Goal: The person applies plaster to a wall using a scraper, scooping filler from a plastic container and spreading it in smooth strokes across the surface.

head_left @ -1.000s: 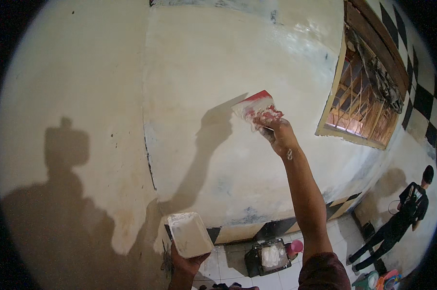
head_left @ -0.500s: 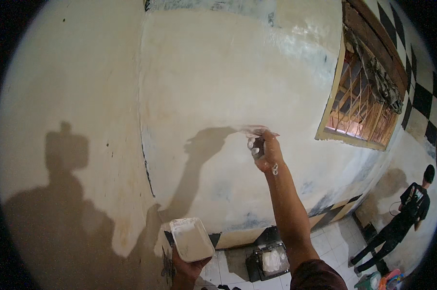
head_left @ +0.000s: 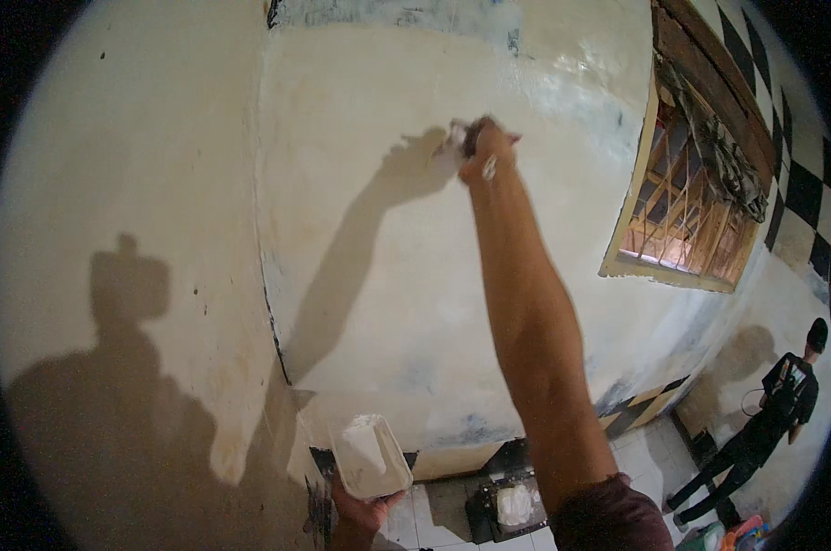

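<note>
Spreading filler high on the cream plastered wall [head_left: 415,275], by the look of it: right hand [head_left: 485,147] stretched up near the wall's top edge, fingers closed round a putty-smeared scraper [head_left: 454,142] pressed to the plaster, blade too blurred to make out. Left hand [head_left: 360,510] low by the wall's bottom edge, cupped under a white rectangular plastic tray of putty [head_left: 370,456]. Probably calls next for a firm, even stroke, then reloading from the tray.

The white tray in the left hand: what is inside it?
The white tray, held by the left hand, contains a pale, whitish paste smeared over its bottom, with a thicker lump toward its far end. What lies under the paste cannot be seen.
</note>
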Demonstrator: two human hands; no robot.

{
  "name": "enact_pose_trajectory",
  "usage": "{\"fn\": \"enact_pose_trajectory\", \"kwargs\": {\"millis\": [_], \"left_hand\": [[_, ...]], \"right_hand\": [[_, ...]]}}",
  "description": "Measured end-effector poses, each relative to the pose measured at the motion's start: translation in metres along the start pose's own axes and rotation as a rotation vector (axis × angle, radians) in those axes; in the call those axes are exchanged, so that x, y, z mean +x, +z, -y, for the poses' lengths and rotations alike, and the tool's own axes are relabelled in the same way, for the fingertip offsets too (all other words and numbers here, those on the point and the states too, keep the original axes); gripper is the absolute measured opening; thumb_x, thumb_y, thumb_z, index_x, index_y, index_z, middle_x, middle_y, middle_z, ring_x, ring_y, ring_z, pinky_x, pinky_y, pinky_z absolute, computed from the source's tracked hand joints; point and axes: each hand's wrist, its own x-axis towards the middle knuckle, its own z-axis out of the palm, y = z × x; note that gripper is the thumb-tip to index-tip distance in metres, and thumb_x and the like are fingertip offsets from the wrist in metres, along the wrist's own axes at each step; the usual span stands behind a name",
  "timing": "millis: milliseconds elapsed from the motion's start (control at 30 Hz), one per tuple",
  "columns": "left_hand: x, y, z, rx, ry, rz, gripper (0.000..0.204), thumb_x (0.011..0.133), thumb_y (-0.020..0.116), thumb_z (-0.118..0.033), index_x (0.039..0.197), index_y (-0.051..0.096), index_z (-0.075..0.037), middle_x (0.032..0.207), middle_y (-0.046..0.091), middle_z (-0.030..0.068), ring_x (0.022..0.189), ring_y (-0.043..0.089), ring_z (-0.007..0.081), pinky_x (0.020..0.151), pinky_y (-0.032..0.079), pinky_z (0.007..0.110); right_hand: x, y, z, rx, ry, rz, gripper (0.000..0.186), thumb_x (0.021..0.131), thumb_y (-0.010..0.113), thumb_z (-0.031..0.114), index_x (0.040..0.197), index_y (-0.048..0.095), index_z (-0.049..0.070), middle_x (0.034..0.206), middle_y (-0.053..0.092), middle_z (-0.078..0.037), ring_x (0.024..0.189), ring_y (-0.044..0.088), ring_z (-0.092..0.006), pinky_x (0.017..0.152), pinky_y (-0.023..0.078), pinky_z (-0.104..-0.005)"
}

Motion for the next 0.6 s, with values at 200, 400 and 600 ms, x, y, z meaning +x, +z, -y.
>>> {"fn": "enact_pose_trajectory", "kwargs": {"millis": [200, 400, 600], "left_hand": [[0.000, 0.002, -0.011, 0.022, 0.014, -0.029, 0.061, 0.086, 0.041, -0.060, 0.131, 0.047, -0.020, 0.128, 0.051, 0.0094, 0.118, 0.048, 0.0359, 0.093, 0.037, 0.063], [0.005, 0.011, -0.013, 0.011, 0.050, -0.001, 0.060, 0.087, 0.041, -0.060, 0.131, 0.046, -0.019, 0.127, 0.052, 0.0102, 0.116, 0.050, 0.0364, 0.091, 0.038, 0.063], [0.014, 0.021, -0.010, 0.011, 0.099, 0.021, 0.061, 0.086, 0.040, -0.060, 0.132, 0.046, -0.019, 0.127, 0.052, 0.0096, 0.115, 0.051, 0.0366, 0.089, 0.041, 0.062]], "right_hand": [[-0.052, 0.046, 0.124, -0.380, -0.568, 0.129, 0.020, 0.082, 0.064, 0.016, 0.089, 0.061, -0.002, 0.083, 0.066, -0.018, 0.073, 0.063, -0.0211, 0.061, 0.052, -0.0351], [-0.011, 0.060, 0.205, -1.685, -1.822, -0.208, 0.027, 0.081, 0.063, 0.020, 0.102, 0.064, 0.004, 0.099, 0.067, -0.017, 0.088, 0.065, -0.0348, 0.077, 0.051, -0.0430], [0.057, 0.084, 0.232, -1.483, -2.270, 0.334, 0.012, 0.080, 0.066, 0.013, 0.082, 0.059, 0.005, 0.070, 0.061, -0.010, 0.063, 0.061, -0.0292, 0.058, 0.049, -0.0432]]}}
